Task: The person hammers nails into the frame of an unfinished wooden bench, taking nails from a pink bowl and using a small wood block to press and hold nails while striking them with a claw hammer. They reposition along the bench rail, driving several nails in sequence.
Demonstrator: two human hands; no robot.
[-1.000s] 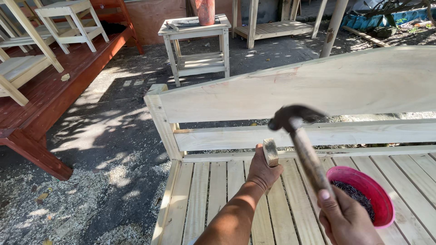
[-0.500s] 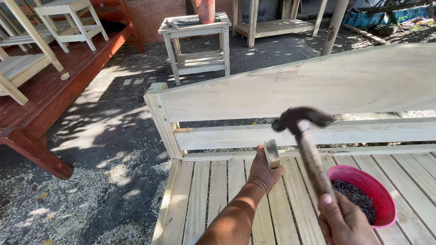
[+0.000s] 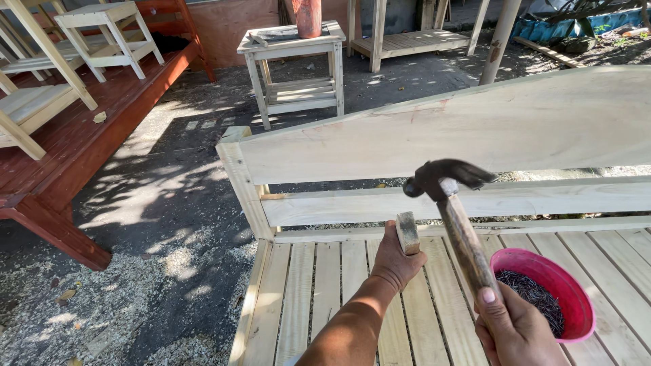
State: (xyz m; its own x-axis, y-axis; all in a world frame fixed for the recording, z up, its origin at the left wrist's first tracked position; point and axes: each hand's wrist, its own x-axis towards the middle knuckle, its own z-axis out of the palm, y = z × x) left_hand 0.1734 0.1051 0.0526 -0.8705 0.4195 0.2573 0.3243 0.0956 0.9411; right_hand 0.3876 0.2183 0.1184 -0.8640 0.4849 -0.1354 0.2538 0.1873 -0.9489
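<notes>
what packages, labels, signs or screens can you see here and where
No labels, signs or screens show.
The nearest thing to a package is the round pink plastic bowl of dark nails, open-topped, on the pale wooden slatted bench seat beside the right hand.

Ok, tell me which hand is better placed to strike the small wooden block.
Right, most likely. The right hand grips the hammer, its head raised just above the small wooden block. The left hand is holding that block against the bench.

slatted wood bench (image 3: 319, 298) — pink nail bowl (image 3: 542, 298)
</notes>
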